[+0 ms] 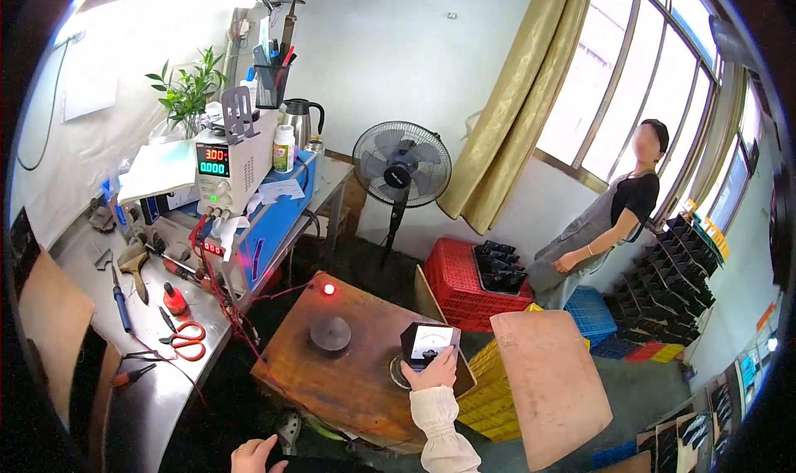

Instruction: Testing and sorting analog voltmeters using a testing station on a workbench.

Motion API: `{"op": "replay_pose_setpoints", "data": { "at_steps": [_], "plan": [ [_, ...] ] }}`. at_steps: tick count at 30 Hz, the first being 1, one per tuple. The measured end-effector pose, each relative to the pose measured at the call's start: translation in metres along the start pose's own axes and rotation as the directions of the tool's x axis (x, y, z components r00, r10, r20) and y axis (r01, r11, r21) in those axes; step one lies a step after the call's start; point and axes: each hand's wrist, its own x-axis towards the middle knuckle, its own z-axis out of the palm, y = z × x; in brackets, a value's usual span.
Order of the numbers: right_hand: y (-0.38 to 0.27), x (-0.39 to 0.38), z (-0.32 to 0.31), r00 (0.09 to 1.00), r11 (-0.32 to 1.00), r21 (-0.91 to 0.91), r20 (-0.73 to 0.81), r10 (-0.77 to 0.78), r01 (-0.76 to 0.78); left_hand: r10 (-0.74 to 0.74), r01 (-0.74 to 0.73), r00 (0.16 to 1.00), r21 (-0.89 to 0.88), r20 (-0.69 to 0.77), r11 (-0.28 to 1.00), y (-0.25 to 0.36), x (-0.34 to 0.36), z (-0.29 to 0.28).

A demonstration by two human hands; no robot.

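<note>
My right hand (429, 372) grips a black analog meter (429, 340) with a white dial, at the right end of a wooden board (290, 349). Beneath it is a round metal piece (399, 373), partly covered by the hand. A grey round disc (330, 334) lies left of the meter. At the board's back a small red lamp (328, 289) glows on red wires. My left hand (253, 455) is low at the bottom edge, partly cut off, fingers bent and apart, with nothing visible in them.
At left, a steel bench (174, 415) holds a power supply (222, 188), red scissors (189, 340) and tools. A fan (396, 174) stands behind the board. Right are red crates (452, 282), yellow crates (477, 402), a cardboard sheet (547, 390) and a standing person (605, 224).
</note>
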Motion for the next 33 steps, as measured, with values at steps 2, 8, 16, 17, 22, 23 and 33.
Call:
{"op": "replay_pose_setpoints", "data": {
  "at_steps": [2, 8, 16, 17, 22, 23, 33],
  "plan": [
    [-0.003, -0.001, -0.001, 1.0, 1.0, 0.013, -0.007, 0.025, -0.025, -0.064, 0.063, 0.991, 0.017, 0.117, 0.998, -0.001, -0.007, 0.002],
    [0.004, 0.003, 0.016, 0.997, 0.997, 0.055, -0.058, -0.041, 0.045, -0.222, 0.184, 0.941, 0.162, 0.256, 0.969, 0.007, -0.018, 0.004],
    [-0.002, 0.012, 0.008, 0.989, 0.999, -0.026, -0.138, -0.05, 0.047, -0.316, 0.257, 0.874, 0.201, 0.368, 0.945, 0.021, -0.012, -0.01],
    [-0.002, 0.009, 0.009, 0.991, 0.999, -0.023, -0.128, -0.048, 0.045, -0.344, 0.28, 0.856, 0.213, 0.386, 0.936, 0.019, -0.013, -0.009],
    [0.002, 0.003, 0.01, 0.993, 0.999, -0.016, -0.108, -0.041, 0.04, -0.316, 0.241, 0.874, 0.235, 0.369, 0.942, 0.015, -0.016, -0.001],
    [0.002, 0.002, 0.01, 0.994, 0.999, -0.018, -0.106, -0.041, 0.039, -0.288, 0.217, 0.897, 0.233, 0.336, 0.948, 0.015, -0.017, 0.0],
    [0.007, 0.007, 0.014, 0.98, 0.996, -0.027, -0.175, -0.091, 0.087, -0.333, 0.268, 0.878, 0.223, 0.343, 0.937, 0.015, -0.019, 0.003]
  ]
}}
